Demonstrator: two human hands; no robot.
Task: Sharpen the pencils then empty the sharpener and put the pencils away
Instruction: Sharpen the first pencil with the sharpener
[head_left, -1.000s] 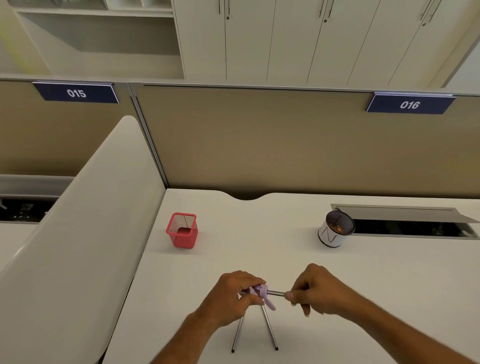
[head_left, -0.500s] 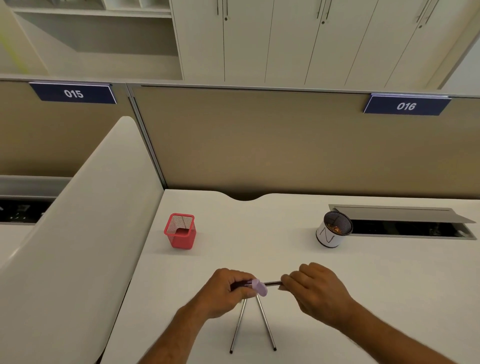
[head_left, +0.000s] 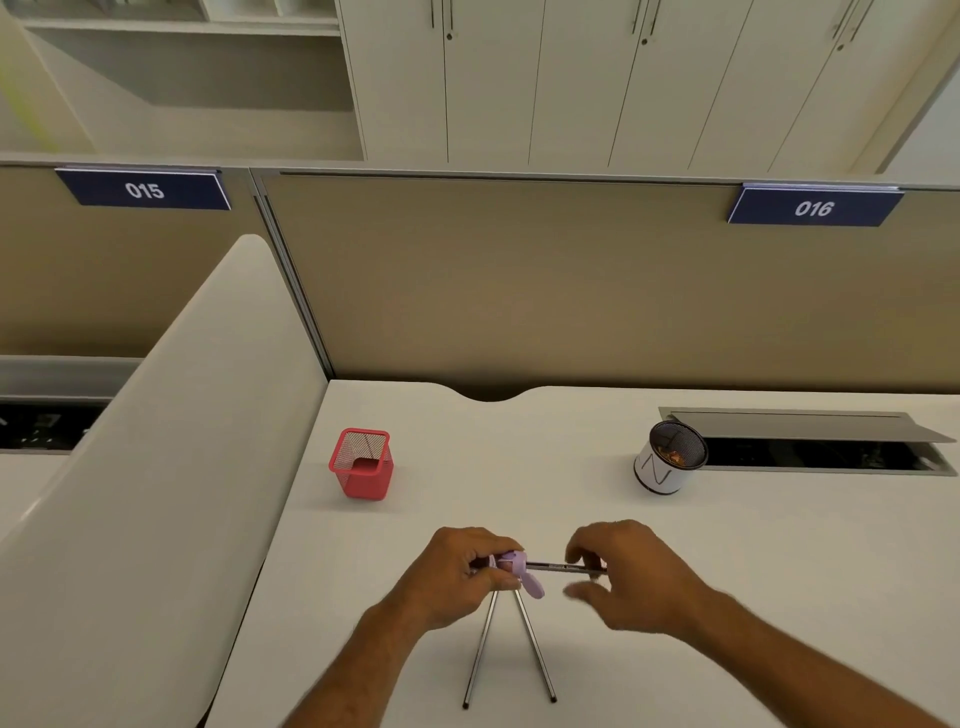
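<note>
My left hand (head_left: 457, 577) grips a small lilac sharpener (head_left: 514, 566) above the near middle of the white desk (head_left: 779, 561). A dark pencil (head_left: 558, 567) sticks out of it to the right, pinched at its far end by the fingers of my right hand (head_left: 628, 577). Two more grey pencils (head_left: 483, 649) (head_left: 537, 649) lie on the desk just below my hands, forming an upside-down V. A red mesh pencil holder (head_left: 363, 465) stands at the back left. A round mesh cup (head_left: 667, 460) with orange shavings inside stands at the back right.
An open cable tray with a raised lid (head_left: 810, 441) runs along the desk's back right edge. A beige partition (head_left: 519, 291) closes the back. A white curved divider (head_left: 156, 467) bounds the desk on the left.
My right hand has turned on the pencil and its fingers have spread wider. The sharpener's flap has swung from side to side. Both hands have stayed in about the same place.
</note>
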